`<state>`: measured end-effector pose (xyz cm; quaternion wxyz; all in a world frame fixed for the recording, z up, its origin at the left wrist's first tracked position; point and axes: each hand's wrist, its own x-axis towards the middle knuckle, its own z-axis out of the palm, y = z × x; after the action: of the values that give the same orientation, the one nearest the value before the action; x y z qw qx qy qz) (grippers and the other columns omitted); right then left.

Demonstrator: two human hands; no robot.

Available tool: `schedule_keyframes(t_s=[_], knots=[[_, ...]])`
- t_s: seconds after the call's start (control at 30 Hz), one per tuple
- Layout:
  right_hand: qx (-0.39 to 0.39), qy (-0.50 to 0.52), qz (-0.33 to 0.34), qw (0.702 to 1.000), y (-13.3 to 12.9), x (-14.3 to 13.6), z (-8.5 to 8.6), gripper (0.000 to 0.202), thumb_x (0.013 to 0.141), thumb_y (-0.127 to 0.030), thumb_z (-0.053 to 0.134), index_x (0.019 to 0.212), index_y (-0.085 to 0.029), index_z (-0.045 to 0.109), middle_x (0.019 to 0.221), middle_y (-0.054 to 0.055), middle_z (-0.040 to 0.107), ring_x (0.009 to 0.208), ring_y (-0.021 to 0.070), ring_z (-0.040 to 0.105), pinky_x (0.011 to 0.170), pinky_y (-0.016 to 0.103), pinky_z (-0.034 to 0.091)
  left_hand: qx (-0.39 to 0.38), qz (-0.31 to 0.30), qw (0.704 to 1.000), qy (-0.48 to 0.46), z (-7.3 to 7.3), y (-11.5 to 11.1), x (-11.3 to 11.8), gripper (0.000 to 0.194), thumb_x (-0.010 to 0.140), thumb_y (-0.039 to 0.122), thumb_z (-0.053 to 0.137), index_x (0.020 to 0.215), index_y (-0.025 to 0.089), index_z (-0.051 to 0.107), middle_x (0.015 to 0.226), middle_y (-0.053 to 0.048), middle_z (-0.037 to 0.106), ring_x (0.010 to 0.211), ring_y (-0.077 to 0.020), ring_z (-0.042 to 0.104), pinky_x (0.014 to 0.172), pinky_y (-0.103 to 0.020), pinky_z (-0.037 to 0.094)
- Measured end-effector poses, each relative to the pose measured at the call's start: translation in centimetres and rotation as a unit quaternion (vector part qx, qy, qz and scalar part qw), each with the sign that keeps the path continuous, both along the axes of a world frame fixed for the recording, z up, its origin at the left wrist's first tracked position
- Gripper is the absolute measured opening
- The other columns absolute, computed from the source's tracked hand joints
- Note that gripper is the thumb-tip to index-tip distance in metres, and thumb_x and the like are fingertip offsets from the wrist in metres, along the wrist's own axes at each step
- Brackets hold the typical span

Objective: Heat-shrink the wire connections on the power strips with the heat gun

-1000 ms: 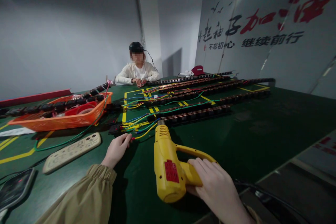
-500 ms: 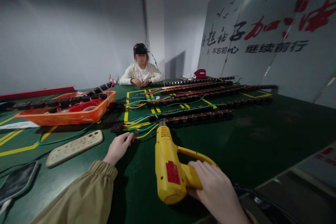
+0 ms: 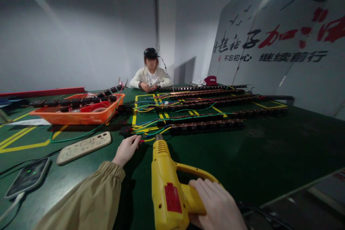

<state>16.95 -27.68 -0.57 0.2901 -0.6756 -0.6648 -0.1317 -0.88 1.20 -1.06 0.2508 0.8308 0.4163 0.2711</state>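
Observation:
My right hand [image 3: 215, 201] is wrapped around the handle of a yellow heat gun [image 3: 163, 172] with a red label. The gun's metal nozzle points away from me, beside a yellow wire [image 3: 149, 139]. At the wire's near end, a small red tip [image 3: 142, 141] sits at the fingertips of my left hand [image 3: 127, 150], which pinches it. Other yellow, green and blue wires [image 3: 145, 128] run just beyond, joining a long black strip [image 3: 207, 125] with copper-coloured lines.
An orange basket [image 3: 81, 118] with black parts stands at left. Nearer lie a beige power strip [image 3: 83, 148] and a phone [image 3: 28, 178] on its cable. More black strips [image 3: 258, 113] stretch across the green table [image 3: 269, 151]. A co-worker [image 3: 151, 75] sits opposite, near a dark red cap [image 3: 210, 81].
My right hand has brought the heat gun left and nearer to me, so its nozzle is closer to my left hand and the red wire tip. The whole view has shifted slightly.

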Motion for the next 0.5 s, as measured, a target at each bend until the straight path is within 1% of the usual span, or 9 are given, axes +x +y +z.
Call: schedule_keyframes(t_s=[0.07,0.17,0.3,0.5], knots=[[-0.004,-0.013,0.012,1.0,0.1,-0.4,0.1,0.042,0.059,-0.026,0.074,0.098,-0.023,0.059,0.086,-0.003,0.065,0.075,0.0188,0.059,0.072,0.032,0.041,0.0,0.002,1.0,-0.007,0.0,0.0,0.0,0.043,0.084,0.053,0.036,0.062,0.021,0.052,0.055,0.001,0.056,0.058,-0.0158,0.053,0.057,-0.024,0.033],[-0.002,-0.031,0.027,0.999,0.3,-1.1,-0.1,0.041,0.06,-0.034,0.074,0.096,-0.022,0.059,0.085,-0.002,0.066,0.074,0.0185,0.059,0.071,0.032,0.041,-0.002,0.007,1.0,-0.016,0.1,-0.1,0.1,0.043,0.084,0.053,0.037,0.059,0.021,0.051,0.054,0.001,0.055,0.058,-0.016,0.053,0.057,-0.024,0.034],[0.034,-0.033,0.035,0.998,1.1,-1.9,-0.6,0.044,0.059,-0.044,0.074,0.094,-0.022,0.059,0.082,-0.003,0.065,0.071,0.0172,0.059,0.068,0.031,0.041,-0.009,0.008,1.0,-0.019,0.2,-0.2,0.1,0.043,0.083,0.054,0.037,0.06,0.021,0.052,0.055,0.001,0.056,0.058,-0.0159,0.053,0.058,-0.024,0.035],[0.078,-0.054,0.04,0.995,1.8,-2.8,-1.2,0.049,0.06,-0.059,0.069,0.091,-0.022,0.058,0.079,-0.003,0.066,0.068,0.0168,0.059,0.066,0.03,0.042,-0.001,0.006,1.0,0.004,0.3,-0.2,0.1,0.042,0.085,0.052,0.034,0.063,0.02,0.052,0.058,0.001,0.056,0.059,-0.015,0.052,0.058,-0.023,0.035]])
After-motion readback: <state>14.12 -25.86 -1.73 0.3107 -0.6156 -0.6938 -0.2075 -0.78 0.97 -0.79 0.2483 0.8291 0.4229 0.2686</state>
